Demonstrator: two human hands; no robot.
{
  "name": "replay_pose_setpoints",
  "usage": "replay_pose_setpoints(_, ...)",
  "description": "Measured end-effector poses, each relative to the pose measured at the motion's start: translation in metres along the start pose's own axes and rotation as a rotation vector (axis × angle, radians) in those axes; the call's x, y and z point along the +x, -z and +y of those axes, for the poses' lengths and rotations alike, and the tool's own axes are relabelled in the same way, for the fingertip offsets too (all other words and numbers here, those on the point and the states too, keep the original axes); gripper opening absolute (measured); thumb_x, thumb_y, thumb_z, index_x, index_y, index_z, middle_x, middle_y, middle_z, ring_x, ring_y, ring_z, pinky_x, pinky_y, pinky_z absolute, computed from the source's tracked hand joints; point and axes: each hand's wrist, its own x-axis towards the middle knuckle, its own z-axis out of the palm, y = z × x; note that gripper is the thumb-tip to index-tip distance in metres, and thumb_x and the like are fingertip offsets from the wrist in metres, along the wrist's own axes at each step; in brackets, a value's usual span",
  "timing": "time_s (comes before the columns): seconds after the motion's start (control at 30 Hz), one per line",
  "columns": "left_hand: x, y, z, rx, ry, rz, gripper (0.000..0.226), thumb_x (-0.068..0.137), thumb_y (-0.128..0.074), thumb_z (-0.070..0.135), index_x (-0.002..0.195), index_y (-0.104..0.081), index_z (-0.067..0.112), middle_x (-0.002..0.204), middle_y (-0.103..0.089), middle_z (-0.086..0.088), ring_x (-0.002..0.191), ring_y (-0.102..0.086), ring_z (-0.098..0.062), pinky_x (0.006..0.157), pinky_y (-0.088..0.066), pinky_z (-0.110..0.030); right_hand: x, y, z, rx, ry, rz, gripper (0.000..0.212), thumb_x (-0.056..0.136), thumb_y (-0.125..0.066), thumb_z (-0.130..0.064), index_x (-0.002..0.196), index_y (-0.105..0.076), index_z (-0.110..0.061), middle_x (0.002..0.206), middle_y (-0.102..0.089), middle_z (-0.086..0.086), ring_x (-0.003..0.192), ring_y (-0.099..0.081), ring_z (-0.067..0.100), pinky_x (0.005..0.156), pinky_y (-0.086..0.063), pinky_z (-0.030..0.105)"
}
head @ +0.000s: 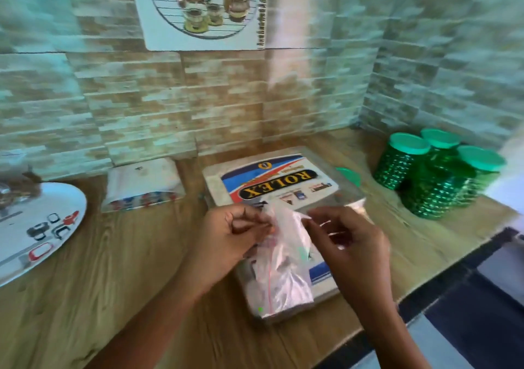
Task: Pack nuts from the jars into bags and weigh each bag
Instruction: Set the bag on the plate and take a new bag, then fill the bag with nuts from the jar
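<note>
A clear plastic bag (283, 263) hangs between the person's two hands, just above the middle of the bench (127, 261), its lower part drooping onto a flat pack of bags (272, 181) with "ROLEX" printed on its label. The left hand (232, 235) pinches the bag's upper edge, its fingers (249, 220) curled in on the plastic. The right hand (346, 241) grips the opposite side of the same edge with curled fingers, though the blur makes the exact hold hard to read. I cannot tell whether anything is inside the bag. Beyond the pack, near its far right corner, a loose green lid (350, 175) lies on the wood. Further right, three green jars (433, 190) with studded sides and pale green lids stand packed close together by the bench's edge. To the left of the pack a paper packet (144, 183) leans near the tiled wall (141, 105), and a white patterned plate (42, 227) sits at the far left. A picture of teapots (204, 8) is on the wall above.
</note>
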Motion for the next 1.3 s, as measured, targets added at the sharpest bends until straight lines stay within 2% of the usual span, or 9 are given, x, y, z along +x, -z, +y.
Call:
replay_pose_setpoints(0.13,0.016,-0.064,-0.006,0.148,-0.131,-0.003,0.021,0.077,-0.069,0.004,0.078,-0.069,0.025,0.074,-0.073,0.010,0.070,-0.070,-0.005,0.062,-0.054,-0.016,0.000,0.031,0.017,0.341,-0.249,-0.082,0.016,0.079,-0.069,-0.005,0.080,-0.071,-0.021,0.074,-0.073,-0.002,0.065,-0.068,0.016,0.057,-0.055,0.023)
replay_pose_setpoints(0.37,0.038,-0.147,-0.017,0.290,-0.255,-0.166,0.032,0.082,-0.066,0.008,0.089,-0.065,0.039,0.081,-0.067,0.031,0.085,-0.066,0.004,0.075,-0.052,-0.011,0.015,0.085,0.066,0.355,-0.362,0.076,0.013,0.079,-0.069,-0.006,0.083,-0.073,-0.018,0.078,-0.073,0.003,0.073,-0.068,0.022,0.073,-0.058,0.041)
replay_pose_setpoints(0.5,0.056,-0.166,-0.033,0.333,-0.291,-0.152,0.024,0.082,-0.066,0.009,0.102,-0.071,0.021,0.091,-0.071,0.014,0.089,-0.066,-0.001,0.077,-0.053,-0.015,0.025,0.096,0.084,0.397,-0.449,0.099,0.012,0.076,-0.072,-0.004,0.083,-0.073,-0.014,0.079,-0.074,0.004,0.073,-0.068,0.017,0.074,-0.057,0.034)
replay_pose_setpoints(0.7,0.089,-0.181,-0.048,0.274,-0.221,-0.091,0.017,0.072,-0.075,0.006,0.085,-0.071,0.016,0.079,-0.073,0.006,0.076,-0.069,-0.005,0.073,-0.057,-0.022,0.048,0.094,0.106,0.408,-0.522,0.146,0.018,0.073,-0.072,0.004,0.084,-0.070,-0.011,0.077,-0.074,0.007,0.068,-0.069,0.017,0.064,-0.057,0.024)
replay_pose_setpoints(0.9,0.122,-0.184,-0.046,0.044,-0.067,-0.168,0.023,0.067,-0.077,0.001,0.077,-0.059,0.011,0.070,-0.071,0.003,0.069,-0.069,-0.007,0.059,-0.052,-0.014,0.072,0.102,0.124,0.426,-0.510,0.177,0.015,0.078,-0.066,0.006,0.087,-0.063,-0.005,0.075,-0.073,0.010,0.070,-0.071,0.020,0.059,-0.055,0.025)
replay_pose_setpoints(1.0,0.134,-0.187,-0.051,0.202,-0.216,-0.183,0.019,0.073,-0.073,0.003,0.075,-0.064,0.019,0.069,-0.068,0.018,0.071,-0.067,0.001,0.061,-0.050,-0.009,0.083,0.105,0.137,0.286,-0.444,0.127,0.012,0.079,-0.065,0.007,0.081,-0.063,-0.005,0.074,-0.072,0.009,0.070,-0.070,0.019,0.061,-0.057,0.026)
replay_pose_setpoints(1.07,0.142,-0.193,-0.053,0.375,-0.390,-0.154,0.016,0.076,-0.071,0.004,0.084,-0.071,0.018,0.085,-0.065,0.024,0.077,-0.065,0.001,0.068,-0.050,-0.008,0.093,0.105,0.148,0.111,-0.385,0.078,0.026,0.081,-0.062,0.010,0.077,-0.067,-0.015,0.075,-0.071,0.001,0.071,-0.069,0.014,0.064,-0.057,0.025)
replay_pose_setpoints(1.13,0.152,-0.201,-0.054,0.552,-0.513,-0.127,0.023,0.080,-0.068,0.006,0.102,-0.070,0.012,0.102,-0.061,0.017,0.088,-0.061,0.001,0.079,-0.050,-0.010,0.102,0.107,0.158,-0.053,-0.329,0.038,0.037,0.082,-0.060,0.009,0.074,-0.068,-0.027,0.076,-0.068,-0.009,0.072,-0.066,0.006,0.066,-0.055,0.023)
replay_pose_setpoints(1.3,0.176,-0.225,-0.047,0.704,-0.425,-0.141,0.038,0.087,-0.061,0.012,0.124,-0.058,0.017,0.128,-0.055,0.007,0.104,-0.058,-0.004,0.089,-0.049,-0.014,0.129,0.116,0.178,-0.257,-0.212,-0.100,0.024,0.075,-0.075,-0.015,0.095,-0.066,-0.026,0.095,-0.055,-0.017,0.084,-0.057,-0.008,0.066,-0.052,0.015)
